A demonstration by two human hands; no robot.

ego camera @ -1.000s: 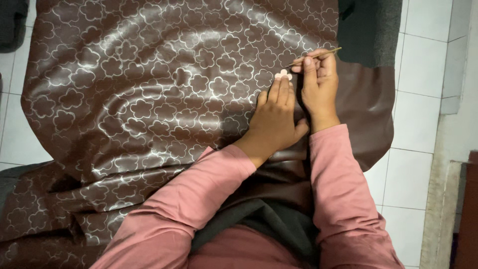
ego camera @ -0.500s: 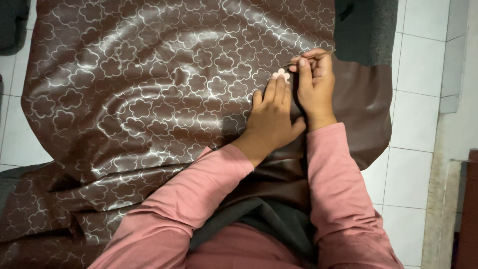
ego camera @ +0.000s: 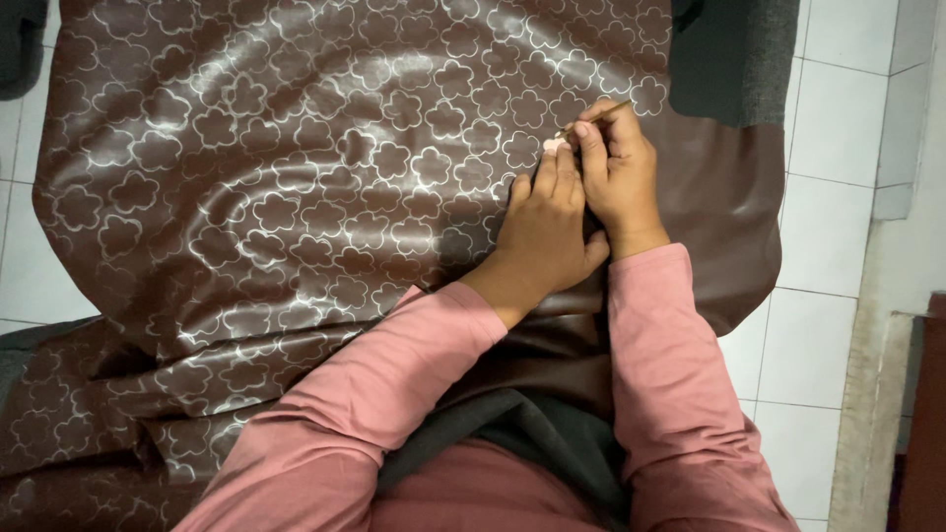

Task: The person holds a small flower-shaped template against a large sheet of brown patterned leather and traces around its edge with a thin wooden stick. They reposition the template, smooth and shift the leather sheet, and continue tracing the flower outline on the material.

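A wide sheet of shiny brown cloth [ego camera: 296,197], printed all over with pale flower outlines, lies spread over a white tiled floor [ego camera: 828,227], and everything else sits in relation to it. The left hand [ego camera: 537,232] rests palm down on the cloth near its right edge, fingers held together and stretched flat, the tips pressing the surface just where the flower pattern gives way to plain brown. The right hand [ego camera: 621,172] lies touching the left one on its outer side, its thumb and forefinger pinched shut on a thin, pale stick-like tool [ego camera: 596,116] whose end pokes up and away from the knuckles; the working tip, down at the cloth beside the left fingertips, is too small to make out. Both arms wear pink sleeves [ego camera: 394,374] that cross the near part of the cloth. A dark grey fabric [ego camera: 734,59] lies at the cloth's far right corner, partly under it.
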